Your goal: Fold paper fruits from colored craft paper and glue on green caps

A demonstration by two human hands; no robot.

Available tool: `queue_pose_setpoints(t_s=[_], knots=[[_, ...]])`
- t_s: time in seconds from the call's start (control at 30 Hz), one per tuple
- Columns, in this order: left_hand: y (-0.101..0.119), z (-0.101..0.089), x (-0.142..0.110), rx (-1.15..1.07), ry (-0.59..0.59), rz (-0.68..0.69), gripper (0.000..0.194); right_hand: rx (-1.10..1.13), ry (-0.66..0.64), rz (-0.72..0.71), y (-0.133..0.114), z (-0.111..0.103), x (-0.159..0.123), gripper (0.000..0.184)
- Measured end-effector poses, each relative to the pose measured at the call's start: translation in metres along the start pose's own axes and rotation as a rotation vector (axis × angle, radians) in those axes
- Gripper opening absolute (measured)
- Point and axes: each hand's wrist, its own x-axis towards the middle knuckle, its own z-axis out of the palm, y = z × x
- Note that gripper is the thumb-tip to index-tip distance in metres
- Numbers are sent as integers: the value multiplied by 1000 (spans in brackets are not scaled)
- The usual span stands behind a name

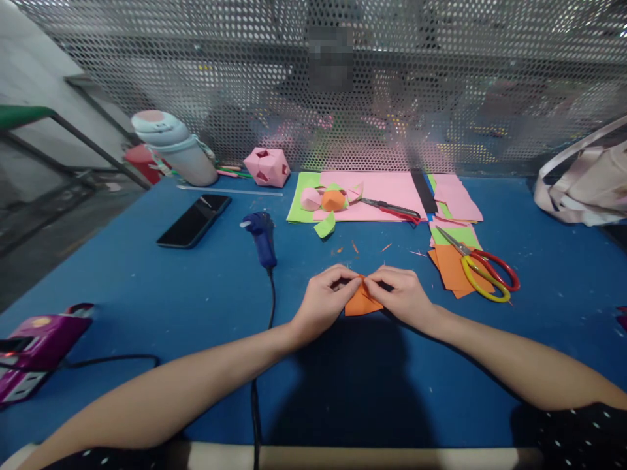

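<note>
Between my two hands, just above the blue table (215, 287), is a small piece of orange paper (361, 303) with a crease or fold in it. The fingers of my left hand (327, 292) pinch its upper left part. Opposite them, my right hand (402, 291) pinches its upper right part, thumb and fingers pressed together. The two thumbs nearly meet at the paper's top. Small orange scraps (354, 247) lie just beyond my hands. A blue glue gun (262, 239) rests to the left, its cord running to the front edge.
Red-and-yellow scissors (490, 269) lie on orange paper squares (449, 266) at right. Behind are pink sheets (386, 186), a cutter knife (392, 209), folded paper pieces (334, 200) and a pink paper ball (267, 166). A phone (194, 222), bottle (179, 150) and purple power strip (44, 346) are left.
</note>
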Motion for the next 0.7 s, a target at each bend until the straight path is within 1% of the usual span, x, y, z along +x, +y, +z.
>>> queue_pose_setpoints(t_s=[0.27, 0.5, 0.63, 0.7], knots=[[-3, 1, 1, -16, -19, 16, 15, 23, -12, 16, 2, -1, -1, 21], [1, -1, 2, 16, -10, 14, 14, 30, -41, 34, 0, -2, 0, 19], [2, -2, 1, 37, 44, 26, 13, -105, -86, 79, 0, 1, -1, 13], [1, -1, 0, 55, 63, 63, 12, -200, -107, 84, 1, 4, -2, 12]])
